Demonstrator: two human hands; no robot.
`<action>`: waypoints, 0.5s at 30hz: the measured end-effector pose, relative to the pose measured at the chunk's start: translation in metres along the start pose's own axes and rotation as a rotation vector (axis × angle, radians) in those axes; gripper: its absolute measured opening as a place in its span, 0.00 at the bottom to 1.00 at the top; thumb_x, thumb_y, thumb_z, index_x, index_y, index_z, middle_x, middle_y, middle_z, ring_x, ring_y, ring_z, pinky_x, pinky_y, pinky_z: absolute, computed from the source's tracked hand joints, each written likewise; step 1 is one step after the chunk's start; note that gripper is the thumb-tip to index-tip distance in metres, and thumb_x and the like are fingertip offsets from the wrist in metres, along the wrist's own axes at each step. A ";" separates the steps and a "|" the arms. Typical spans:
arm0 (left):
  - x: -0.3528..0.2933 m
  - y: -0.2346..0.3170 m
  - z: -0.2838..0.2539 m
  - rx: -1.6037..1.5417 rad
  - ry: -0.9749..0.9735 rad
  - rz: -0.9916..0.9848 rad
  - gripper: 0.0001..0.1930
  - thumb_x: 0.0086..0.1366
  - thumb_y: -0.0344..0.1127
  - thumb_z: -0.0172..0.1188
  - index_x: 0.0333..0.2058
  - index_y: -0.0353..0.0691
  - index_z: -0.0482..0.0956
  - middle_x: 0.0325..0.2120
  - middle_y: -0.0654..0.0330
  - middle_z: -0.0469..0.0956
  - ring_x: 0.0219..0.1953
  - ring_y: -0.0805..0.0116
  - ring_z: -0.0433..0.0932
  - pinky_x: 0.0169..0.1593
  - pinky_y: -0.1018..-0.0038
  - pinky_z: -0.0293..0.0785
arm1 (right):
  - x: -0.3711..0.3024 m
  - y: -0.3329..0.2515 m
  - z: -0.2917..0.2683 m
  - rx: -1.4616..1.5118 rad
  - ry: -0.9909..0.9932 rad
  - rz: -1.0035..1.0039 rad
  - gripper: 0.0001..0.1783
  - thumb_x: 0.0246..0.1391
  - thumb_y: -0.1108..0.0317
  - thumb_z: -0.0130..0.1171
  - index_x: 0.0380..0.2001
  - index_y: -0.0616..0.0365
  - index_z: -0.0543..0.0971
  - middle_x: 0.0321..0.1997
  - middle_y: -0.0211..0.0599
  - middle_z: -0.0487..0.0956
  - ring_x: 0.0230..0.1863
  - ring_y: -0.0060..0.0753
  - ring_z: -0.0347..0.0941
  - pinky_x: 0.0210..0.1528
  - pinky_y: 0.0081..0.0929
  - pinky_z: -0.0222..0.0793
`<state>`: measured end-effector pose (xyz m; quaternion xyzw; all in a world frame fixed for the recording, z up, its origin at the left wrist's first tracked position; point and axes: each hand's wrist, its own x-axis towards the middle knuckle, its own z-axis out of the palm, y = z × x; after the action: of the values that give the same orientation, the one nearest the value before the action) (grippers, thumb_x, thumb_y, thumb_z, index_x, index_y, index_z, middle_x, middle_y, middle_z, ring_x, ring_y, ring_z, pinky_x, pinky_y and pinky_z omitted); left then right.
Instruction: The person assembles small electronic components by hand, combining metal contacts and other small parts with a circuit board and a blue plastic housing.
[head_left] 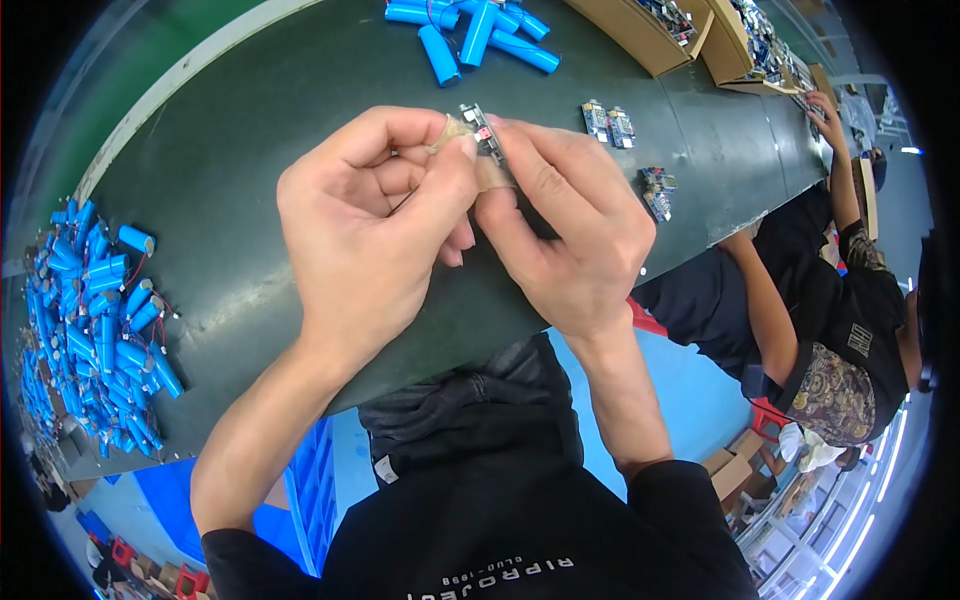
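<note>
Above the dark green table, a small circuit board point(486, 140) with a red-and-white part on it is tilted between my two hands. My right hand point(572, 215) pinches its right side between thumb and fingers. My left hand point(375, 215) presses thumb and index finger together at its left side, by the white connector; whether a thin wire is in that pinch is too small to make out. Tan wrapping covers some fingertips on both hands. Right of my hands lie two circuit boards point(609, 125) side by side, and another board point(657, 192) is nearer me.
A large heap of blue cylindrical battery cells point(105, 325) with thin wires covers the table's left end. More blue cells point(478, 35) lie at the far side. Cardboard boxes of boards point(745, 45) stand far right. Another person point(810, 310) sits at the right, a hand among the boards.
</note>
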<state>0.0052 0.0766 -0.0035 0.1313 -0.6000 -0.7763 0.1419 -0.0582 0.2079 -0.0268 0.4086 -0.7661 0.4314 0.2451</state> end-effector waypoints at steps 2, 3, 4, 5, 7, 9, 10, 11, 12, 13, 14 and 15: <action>0.000 0.001 0.000 -0.057 -0.005 0.006 0.06 0.64 0.25 0.59 0.37 0.26 0.77 0.21 0.61 0.78 0.18 0.81 0.74 0.20 0.85 0.68 | 0.001 0.001 0.000 0.013 0.019 -0.011 0.15 0.41 0.81 0.65 0.37 0.65 0.83 0.36 0.41 0.83 0.34 0.36 0.79 0.37 0.25 0.75; 0.001 0.002 0.000 -0.057 -0.005 0.005 0.06 0.64 0.25 0.59 0.37 0.26 0.77 0.21 0.61 0.78 0.18 0.81 0.74 0.20 0.85 0.68 | 0.001 0.001 -0.001 0.009 -0.002 -0.004 0.16 0.41 0.81 0.65 0.38 0.65 0.83 0.37 0.42 0.82 0.34 0.36 0.79 0.37 0.25 0.75; 0.003 0.001 -0.001 -0.066 -0.014 0.003 0.06 0.64 0.25 0.59 0.37 0.26 0.77 0.21 0.60 0.78 0.18 0.80 0.74 0.20 0.85 0.69 | 0.001 0.000 -0.001 0.003 -0.019 0.000 0.17 0.41 0.81 0.65 0.40 0.65 0.82 0.37 0.42 0.82 0.35 0.36 0.79 0.37 0.25 0.74; 0.004 0.001 -0.001 -0.074 -0.023 0.002 0.07 0.64 0.25 0.59 0.37 0.26 0.76 0.22 0.60 0.78 0.18 0.80 0.74 0.21 0.85 0.69 | 0.000 0.000 -0.001 0.001 -0.014 -0.003 0.17 0.41 0.81 0.65 0.40 0.65 0.82 0.37 0.42 0.82 0.35 0.36 0.79 0.37 0.25 0.74; 0.004 0.001 -0.002 -0.064 -0.028 0.016 0.07 0.64 0.26 0.59 0.37 0.26 0.76 0.22 0.60 0.78 0.19 0.80 0.74 0.21 0.85 0.69 | -0.001 -0.001 0.000 0.125 -0.022 0.082 0.20 0.44 0.82 0.63 0.45 0.64 0.81 0.37 0.42 0.81 0.35 0.32 0.78 0.38 0.22 0.73; 0.004 0.000 -0.002 -0.053 -0.032 0.029 0.07 0.64 0.26 0.59 0.38 0.26 0.76 0.23 0.60 0.78 0.20 0.80 0.74 0.22 0.85 0.69 | -0.003 0.002 -0.001 0.199 -0.026 0.126 0.21 0.46 0.81 0.62 0.47 0.64 0.80 0.37 0.41 0.80 0.33 0.29 0.76 0.37 0.21 0.72; 0.003 -0.001 -0.003 -0.052 -0.045 0.022 0.07 0.64 0.26 0.59 0.38 0.27 0.76 0.23 0.61 0.78 0.20 0.80 0.74 0.23 0.85 0.70 | -0.004 0.003 -0.001 0.278 -0.036 0.176 0.21 0.48 0.81 0.60 0.49 0.64 0.79 0.36 0.39 0.79 0.32 0.27 0.75 0.37 0.20 0.71; 0.003 -0.002 -0.003 -0.051 -0.058 0.014 0.07 0.64 0.26 0.59 0.38 0.27 0.76 0.24 0.61 0.79 0.21 0.80 0.74 0.23 0.85 0.70 | -0.003 0.002 -0.001 0.280 -0.033 0.178 0.21 0.48 0.81 0.60 0.49 0.64 0.79 0.36 0.39 0.79 0.32 0.27 0.75 0.37 0.20 0.71; 0.003 -0.003 -0.005 -0.048 -0.058 0.012 0.07 0.64 0.26 0.59 0.38 0.27 0.76 0.24 0.61 0.79 0.21 0.80 0.74 0.23 0.85 0.70 | -0.001 -0.001 0.000 0.319 -0.063 0.228 0.19 0.50 0.78 0.60 0.48 0.66 0.79 0.35 0.41 0.79 0.31 0.31 0.76 0.35 0.23 0.71; 0.004 -0.004 -0.004 -0.056 -0.069 0.018 0.07 0.64 0.26 0.59 0.38 0.28 0.76 0.24 0.61 0.79 0.21 0.81 0.75 0.24 0.85 0.70 | 0.001 -0.002 -0.001 0.357 -0.097 0.280 0.17 0.52 0.76 0.60 0.47 0.69 0.78 0.35 0.42 0.79 0.30 0.35 0.76 0.33 0.26 0.72; 0.005 -0.004 -0.002 -0.064 -0.079 0.023 0.07 0.64 0.26 0.60 0.38 0.29 0.76 0.25 0.61 0.79 0.22 0.81 0.75 0.25 0.85 0.71 | 0.001 0.000 -0.002 0.358 -0.099 0.285 0.17 0.52 0.76 0.60 0.47 0.69 0.78 0.35 0.42 0.79 0.30 0.35 0.76 0.33 0.26 0.72; 0.005 -0.005 -0.001 -0.064 -0.077 0.017 0.07 0.64 0.26 0.60 0.38 0.29 0.76 0.25 0.61 0.79 0.22 0.81 0.75 0.25 0.85 0.71 | 0.000 0.001 -0.002 0.370 -0.125 0.296 0.17 0.54 0.77 0.57 0.49 0.67 0.78 0.34 0.39 0.77 0.29 0.29 0.73 0.32 0.22 0.69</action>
<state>0.0003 0.0750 -0.0087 0.0918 -0.5809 -0.7984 0.1294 -0.0590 0.2098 -0.0263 0.3559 -0.7392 0.5694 0.0525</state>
